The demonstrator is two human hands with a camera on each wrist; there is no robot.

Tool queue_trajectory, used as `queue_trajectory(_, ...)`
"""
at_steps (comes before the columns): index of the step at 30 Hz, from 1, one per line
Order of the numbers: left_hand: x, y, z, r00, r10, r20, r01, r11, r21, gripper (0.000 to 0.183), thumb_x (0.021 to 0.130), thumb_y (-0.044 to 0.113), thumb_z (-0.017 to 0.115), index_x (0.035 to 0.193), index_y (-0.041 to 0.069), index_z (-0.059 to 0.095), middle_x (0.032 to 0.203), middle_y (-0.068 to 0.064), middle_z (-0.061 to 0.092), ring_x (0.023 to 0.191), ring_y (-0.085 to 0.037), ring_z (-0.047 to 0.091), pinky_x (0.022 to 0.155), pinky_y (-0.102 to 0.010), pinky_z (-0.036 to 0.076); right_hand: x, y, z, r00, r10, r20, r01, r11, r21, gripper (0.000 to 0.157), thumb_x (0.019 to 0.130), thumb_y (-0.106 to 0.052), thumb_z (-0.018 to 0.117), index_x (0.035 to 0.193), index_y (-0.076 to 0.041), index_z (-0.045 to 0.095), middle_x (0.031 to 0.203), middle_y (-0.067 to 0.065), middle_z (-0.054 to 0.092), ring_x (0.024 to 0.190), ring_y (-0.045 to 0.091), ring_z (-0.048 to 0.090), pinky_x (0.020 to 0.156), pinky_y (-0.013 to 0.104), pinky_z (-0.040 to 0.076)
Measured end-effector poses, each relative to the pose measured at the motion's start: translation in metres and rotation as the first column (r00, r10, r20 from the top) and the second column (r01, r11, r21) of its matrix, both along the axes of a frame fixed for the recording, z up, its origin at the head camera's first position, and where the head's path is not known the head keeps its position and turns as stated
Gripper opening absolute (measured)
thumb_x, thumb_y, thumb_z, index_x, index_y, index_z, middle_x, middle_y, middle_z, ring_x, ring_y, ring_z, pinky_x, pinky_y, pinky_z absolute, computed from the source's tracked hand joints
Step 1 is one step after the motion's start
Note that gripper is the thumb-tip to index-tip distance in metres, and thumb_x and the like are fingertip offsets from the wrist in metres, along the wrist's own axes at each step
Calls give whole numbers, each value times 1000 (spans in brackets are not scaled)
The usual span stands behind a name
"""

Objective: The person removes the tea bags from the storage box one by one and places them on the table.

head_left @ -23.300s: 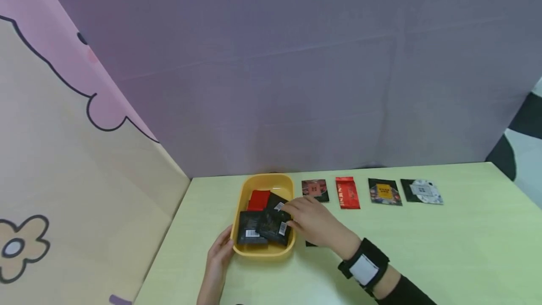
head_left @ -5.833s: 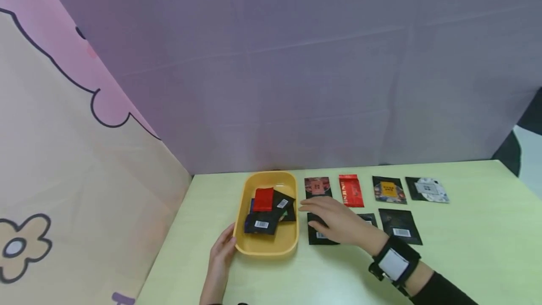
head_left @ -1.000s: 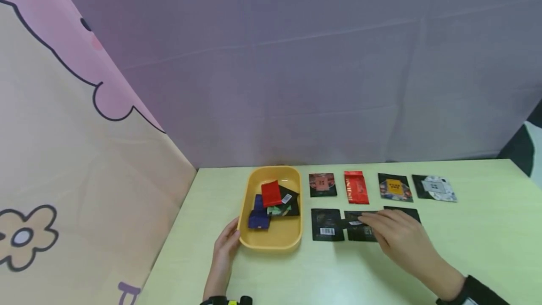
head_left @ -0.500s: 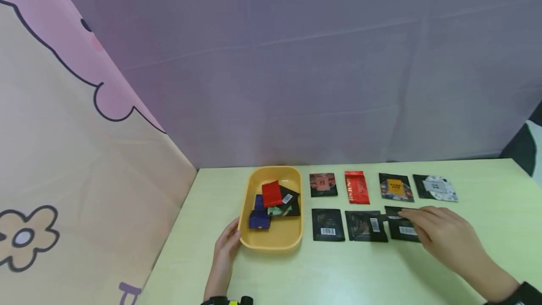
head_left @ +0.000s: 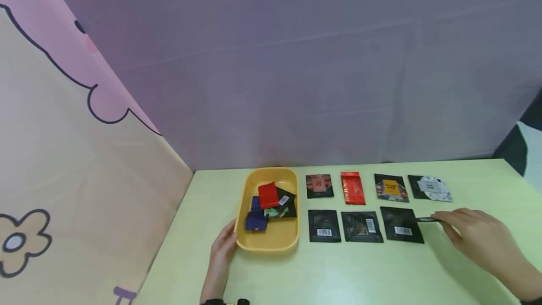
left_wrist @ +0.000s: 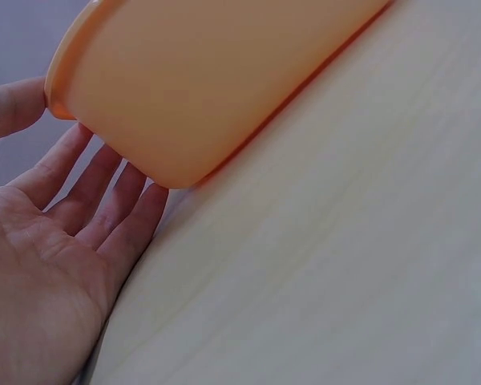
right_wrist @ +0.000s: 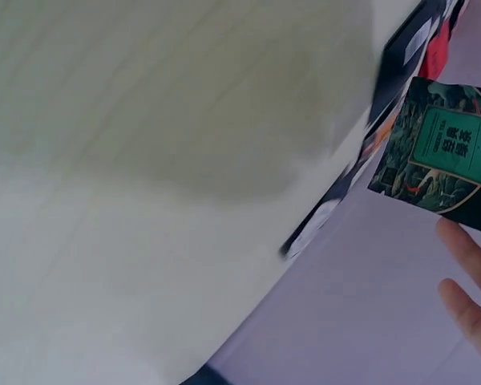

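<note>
So the right hand (head_left: 474, 232) has a green-label packet (right_wrist: 457, 152) pinched at one end, and in the right wrist view two fingers stick out loose below it, apart from each other. From the head view the packet is nearly edge-on, over toward the right edge of the table (head_left: 338, 272), right by the last of the plain black ones; can't tell if they touch.

Left hand (head_left: 222, 248) is holding the yellow tray (head_left: 277, 241) at its near-left corner, thumb up at the rim, other fingers slightly apart against the outside wall. Tray sits close to the table's far-left corner. Inside there's a small red packet (head_left: 268, 195) on top of a barcoded packet (head_left: 289, 196), plus some blue packaging (head_left: 256, 220) beside them.

Along the table's far edge, left to right: a pink-label packet (head_left: 319, 185), a long red packet (head_left: 353, 188), an orange-label packet (head_left: 391, 187) and a grey-label packet (head_left: 430, 188). Nearer row is three black packets (head_left: 324, 225), all lying barcode up. Big grey cloth (head_left: 296, 69) hangs behind the far edge
</note>
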State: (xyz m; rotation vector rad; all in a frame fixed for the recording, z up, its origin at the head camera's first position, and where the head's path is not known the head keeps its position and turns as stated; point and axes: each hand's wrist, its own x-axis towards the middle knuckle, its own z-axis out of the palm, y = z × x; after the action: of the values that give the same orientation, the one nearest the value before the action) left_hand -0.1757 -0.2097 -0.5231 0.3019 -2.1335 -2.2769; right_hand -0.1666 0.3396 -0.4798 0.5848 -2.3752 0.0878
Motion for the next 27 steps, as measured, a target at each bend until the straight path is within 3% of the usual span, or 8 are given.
queue_trajectory(3,2,-2,0,1000,-2,2,2,1000,8,54,99,23,54,147,0,42,152,-16,41,136,-28,43,110,-41,35,-2,7,-5,1000,-16,-9,16,1000,-4,86,99,-61,9,80,-8,75,67,7,68,57,30,61,49,49,49)
queue_trajectory(4,2,-2,0,1000,-5,-1,5,1000,12,54,100,23,54,147,0,42,152,-16,42,135,-26,44,109,-37,36,-2,10,-6,1000,-29,12,29,1000,1,75,102,-60,25,80,-8,75,67,8,68,57,30,61,49,49,49)
queue_trajectory(11,3,-1,0,1000,-3,-12,3,1000,19,54,100,22,54,147,-1,42,152,-17,42,134,-25,45,105,-31,38,-4,30,-14,997,-48,59,48,999,11,85,100,-64,17,80,-5,75,66,10,68,55,30,62,47,48,49)
queue_trajectory(13,3,0,0,1000,-4,-11,5,1000,16,53,100,22,53,147,-1,42,152,-17,41,136,-27,43,106,-33,38,-4,33,-15,994,-65,85,63,998,20,53,98,-50,53,80,-5,74,66,11,68,56,31,62,47,49,49)
queue_trajectory(16,3,-1,-1,1000,-9,-13,9,1000,14,54,100,22,53,147,-2,41,153,-18,40,136,-26,43,104,-30,39,-2,38,-18,986,-102,135,97,994,39,16,68,-10,82,80,-5,74,67,13,68,56,32,63,48,49,50)
queue_trajectory(17,3,-1,-2,1000,-10,-17,11,1000,17,54,100,21,53,147,-2,41,153,-18,40,135,-25,45,103,-28,40,-2,40,-19,980,-118,158,111,993,50,27,56,0,82,81,-5,74,68,14,68,57,33,63,48,48,50)
queue_trajectory(19,4,-2,-2,1000,-12,-27,13,1000,25,54,100,20,53,147,-3,40,153,-19,40,130,-19,49,101,-24,41,-1,42,-21,971,-140,196,129,989,66,30,55,1,84,83,-5,74,70,15,69,58,33,63,48,48,50)
queue_trajectory(27,2,-2,-1,999,-4,-49,5,1000,27,54,99,17,53,146,-6,40,151,-22,41,122,-10,54,98,-21,43,-2,50,-28,922,-180,344,143,981,131,36,60,-4,88,93,-4,75,84,19,71,70,36,67,59,52,53)
